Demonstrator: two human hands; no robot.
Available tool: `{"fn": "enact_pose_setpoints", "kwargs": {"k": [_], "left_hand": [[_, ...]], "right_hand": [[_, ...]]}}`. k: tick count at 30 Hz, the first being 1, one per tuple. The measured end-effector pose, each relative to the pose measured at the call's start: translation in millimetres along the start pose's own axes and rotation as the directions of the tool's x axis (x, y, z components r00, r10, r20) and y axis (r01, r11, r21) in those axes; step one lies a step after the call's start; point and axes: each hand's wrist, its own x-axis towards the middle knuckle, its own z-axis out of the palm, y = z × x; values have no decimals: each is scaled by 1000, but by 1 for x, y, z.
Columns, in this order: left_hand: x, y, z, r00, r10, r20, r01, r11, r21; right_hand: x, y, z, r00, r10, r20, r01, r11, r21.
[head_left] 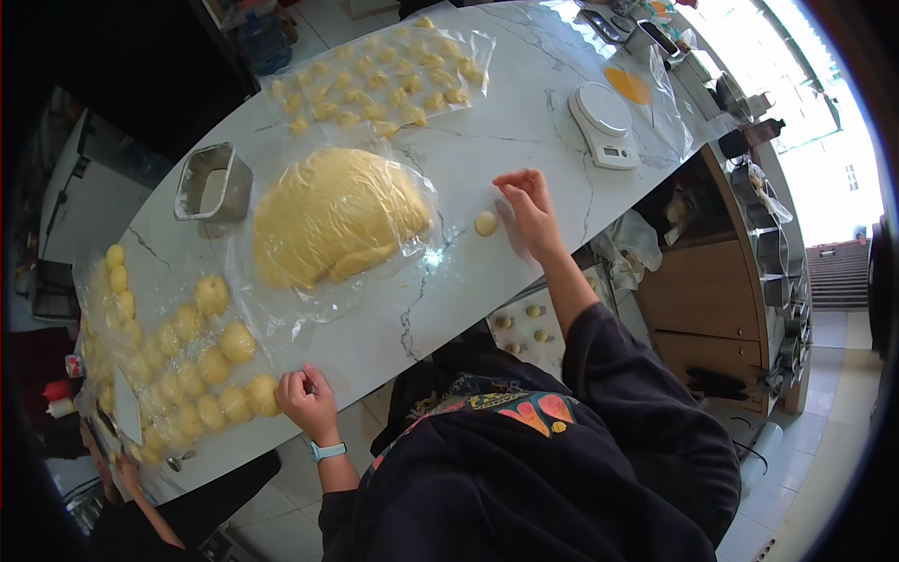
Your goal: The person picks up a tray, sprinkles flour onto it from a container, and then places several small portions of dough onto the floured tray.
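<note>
My left hand (307, 401) has its fingers curled beside dough balls (235, 343) under plastic at the marble counter's front edge; what it holds, if anything, I cannot make out. My right hand (526, 209), fingers bent and drawn together with nothing visible in them, hovers just right of a small pale dough piece (485, 223). A large yellow dough mass (337, 211) lies under clear film mid-counter. A metal pan (211, 187) stands left of it; a white scale (604, 126) sits back right. Many small dough pieces (375, 80) rest under plastic along the back.
A co-worker's hand (128, 476) is at the counter's lower-left end. An orange disc (626, 86) lies behind the scale. Below the front edge is a tray (520, 318) with several dough balls. A wooden cabinet (688, 290) and stacked pans (771, 262) stand at the right.
</note>
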Motion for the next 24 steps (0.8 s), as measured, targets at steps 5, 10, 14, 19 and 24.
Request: {"fn": "enact_pose_setpoints", "kwargs": {"k": [5, 10, 14, 19, 24], "left_hand": [[-3, -4, 2, 1000, -10, -2, 10, 1000, 19], [-4, -3, 2, 1000, -14, -8, 14, 1000, -2], [-3, -6, 0, 1000, -17, -10, 17, 1000, -6], [-3, -10, 3, 999, -41, 20, 41, 999, -11], [-2, -16, 6, 994, 46, 95, -45, 999, -16]], "right_hand": [[-33, 15, 7, 917, -117, 381, 350, 693, -630], [13, -8, -2, 834, -381, 400, 487, 167, -857], [-1, 18, 47, 907, -175, 384, 422, 400, -814], [-49, -11, 12, 974, -192, 118, 209, 579, -788], [-45, -39, -17, 979, -122, 166, 205, 650, -732]]}}
